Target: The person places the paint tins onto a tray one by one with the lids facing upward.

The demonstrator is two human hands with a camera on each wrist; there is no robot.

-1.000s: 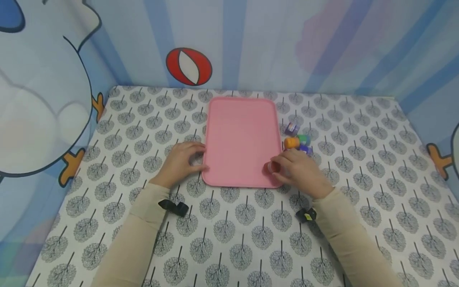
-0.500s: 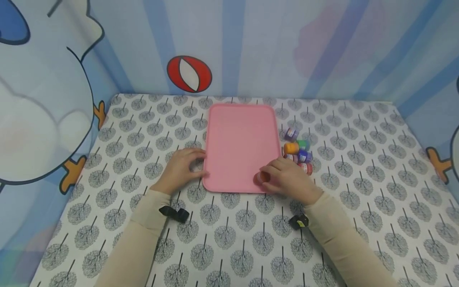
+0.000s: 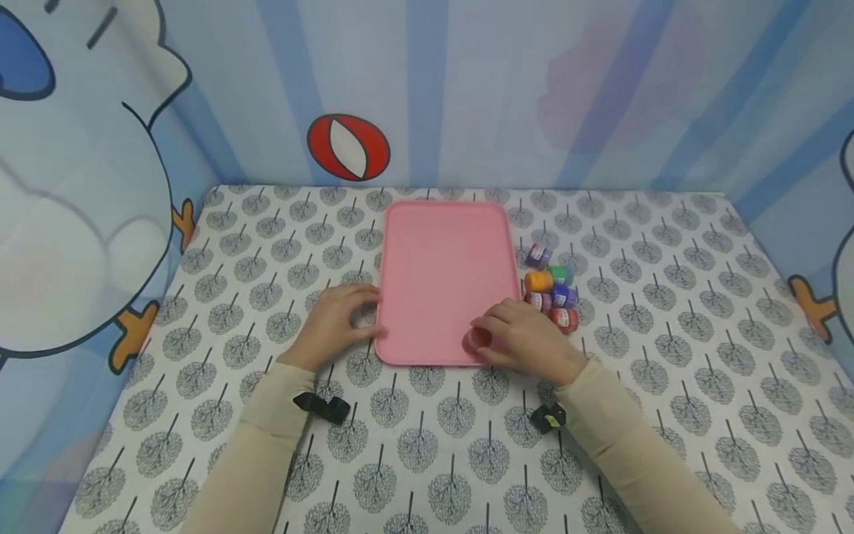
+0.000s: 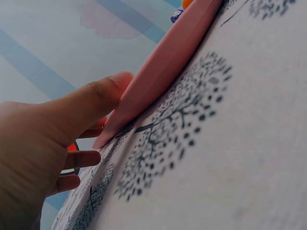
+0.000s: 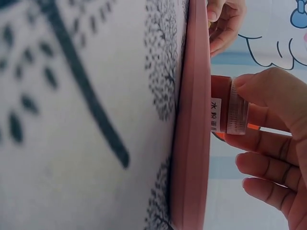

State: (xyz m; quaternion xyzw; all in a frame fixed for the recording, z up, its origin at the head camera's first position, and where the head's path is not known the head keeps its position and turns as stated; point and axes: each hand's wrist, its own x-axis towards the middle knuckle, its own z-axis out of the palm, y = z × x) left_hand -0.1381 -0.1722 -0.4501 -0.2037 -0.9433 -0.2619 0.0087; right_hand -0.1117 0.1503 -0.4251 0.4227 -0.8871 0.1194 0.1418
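Observation:
A pink tray (image 3: 440, 252) lies flat in the middle of the tree-patterned table. My right hand (image 3: 520, 337) pinches a small red paint jar (image 3: 477, 338) and holds it upright on the tray's near right corner; in the right wrist view the jar (image 5: 225, 111) stands on the tray (image 5: 192, 143) with fingers (image 5: 268, 96) round its cap. My left hand (image 3: 340, 315) rests against the tray's left edge near the front corner, its thumb (image 4: 96, 96) touching the rim (image 4: 158, 72).
A cluster of small paint jars (image 3: 550, 289) in purple, orange, green, blue and red lies just right of the tray. Cartoon-printed walls close the table on three sides. Black wrist straps (image 3: 323, 406) sit on both sleeves.
My right hand has carried the red jar leftward from the tray's right edge further onto its near corner. The left hand has stayed at the tray's left edge.

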